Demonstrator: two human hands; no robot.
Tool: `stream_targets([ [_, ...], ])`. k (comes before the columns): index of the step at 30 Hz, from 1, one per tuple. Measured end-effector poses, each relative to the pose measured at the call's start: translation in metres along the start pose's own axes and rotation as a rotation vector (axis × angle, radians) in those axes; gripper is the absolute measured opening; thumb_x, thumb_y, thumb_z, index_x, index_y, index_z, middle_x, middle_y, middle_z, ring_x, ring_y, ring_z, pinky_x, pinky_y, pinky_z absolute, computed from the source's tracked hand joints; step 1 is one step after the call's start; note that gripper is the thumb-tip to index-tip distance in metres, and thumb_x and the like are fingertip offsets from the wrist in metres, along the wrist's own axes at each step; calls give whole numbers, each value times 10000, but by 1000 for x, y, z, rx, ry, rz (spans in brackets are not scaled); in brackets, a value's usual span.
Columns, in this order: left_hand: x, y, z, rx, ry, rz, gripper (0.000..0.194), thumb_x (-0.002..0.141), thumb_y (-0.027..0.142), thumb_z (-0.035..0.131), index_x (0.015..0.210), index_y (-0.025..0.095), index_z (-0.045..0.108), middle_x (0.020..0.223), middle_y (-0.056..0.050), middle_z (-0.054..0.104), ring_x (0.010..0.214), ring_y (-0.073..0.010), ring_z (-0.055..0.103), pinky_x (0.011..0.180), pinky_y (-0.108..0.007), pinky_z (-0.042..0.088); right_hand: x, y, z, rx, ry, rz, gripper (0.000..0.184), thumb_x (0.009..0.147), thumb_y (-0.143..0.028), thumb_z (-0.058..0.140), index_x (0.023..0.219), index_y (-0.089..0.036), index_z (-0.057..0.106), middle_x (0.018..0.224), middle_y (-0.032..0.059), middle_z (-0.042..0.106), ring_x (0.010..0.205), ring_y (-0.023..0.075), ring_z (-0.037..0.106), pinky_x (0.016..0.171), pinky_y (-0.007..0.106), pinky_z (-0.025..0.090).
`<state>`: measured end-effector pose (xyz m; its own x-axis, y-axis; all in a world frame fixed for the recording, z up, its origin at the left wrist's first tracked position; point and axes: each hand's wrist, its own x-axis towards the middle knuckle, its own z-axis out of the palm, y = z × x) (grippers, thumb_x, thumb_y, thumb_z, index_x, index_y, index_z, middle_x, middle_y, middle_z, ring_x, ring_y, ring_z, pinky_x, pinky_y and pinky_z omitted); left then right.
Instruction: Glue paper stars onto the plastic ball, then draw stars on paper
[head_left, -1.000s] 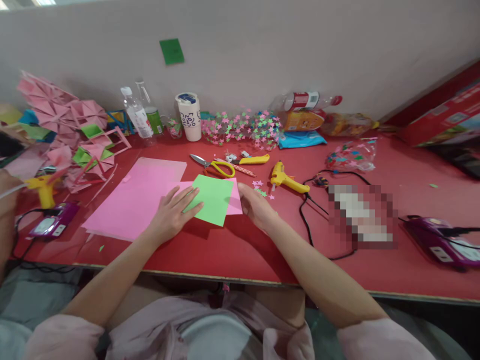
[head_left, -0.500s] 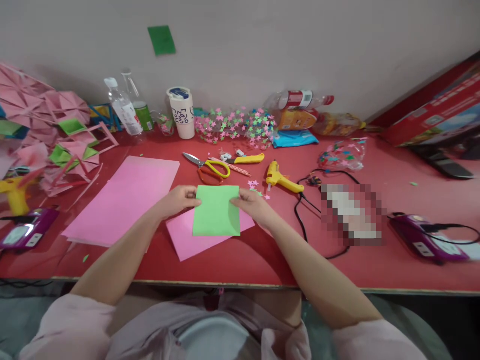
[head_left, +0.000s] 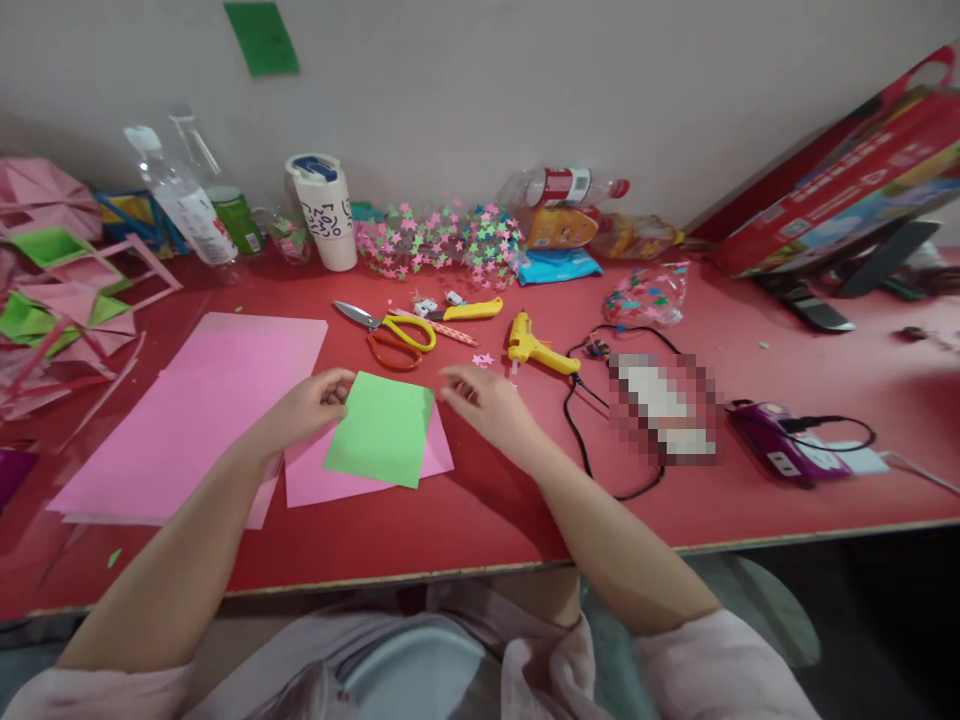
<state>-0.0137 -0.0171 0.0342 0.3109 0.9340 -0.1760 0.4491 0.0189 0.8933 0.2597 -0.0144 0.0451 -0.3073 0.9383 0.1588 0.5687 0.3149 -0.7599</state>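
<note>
A square of green paper (head_left: 384, 430) lies slightly turned on top of a pink sheet (head_left: 307, 485), whose edges show on both sides. My left hand (head_left: 309, 408) is at the green square's upper left edge, fingers loosely curled with a gap to the thumb; whether a fingertip touches the paper is unclear. By the upper right corner, my right hand (head_left: 487, 405) hovers with thumb and fingers apart, holding nothing. Scissors (head_left: 386, 330) with yellow and orange handles lie just behind the papers. A yellow glue gun (head_left: 540, 347) rests behind my right hand.
Larger pink sheets (head_left: 195, 420) are stacked at left, near folded pink-green paper shapes (head_left: 60, 300). A yellow cutter (head_left: 472, 310), a tumbler (head_left: 324, 215), a bottle (head_left: 184, 205) and star decorations (head_left: 442, 245) stand or lie behind. A black cable (head_left: 574, 430) and a purple device (head_left: 776, 440) are at right.
Both hands held the green square by its upper corners before; now it lies turned on the pink sheet and my right hand has come off it. The view has shifted right.
</note>
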Motion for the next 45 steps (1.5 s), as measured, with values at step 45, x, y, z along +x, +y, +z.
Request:
stream_targets([
  [45, -2, 2, 40, 236, 43, 175, 410, 779, 255, 478, 1167, 190, 596, 900, -19, 608, 762, -142, 557, 711, -264, 466, 22, 52, -12, 758, -44, 242, 133, 617, -190, 640, 743, -196, 683, 839, 19, 714, 831, 160, 669, 884, 344, 500],
])
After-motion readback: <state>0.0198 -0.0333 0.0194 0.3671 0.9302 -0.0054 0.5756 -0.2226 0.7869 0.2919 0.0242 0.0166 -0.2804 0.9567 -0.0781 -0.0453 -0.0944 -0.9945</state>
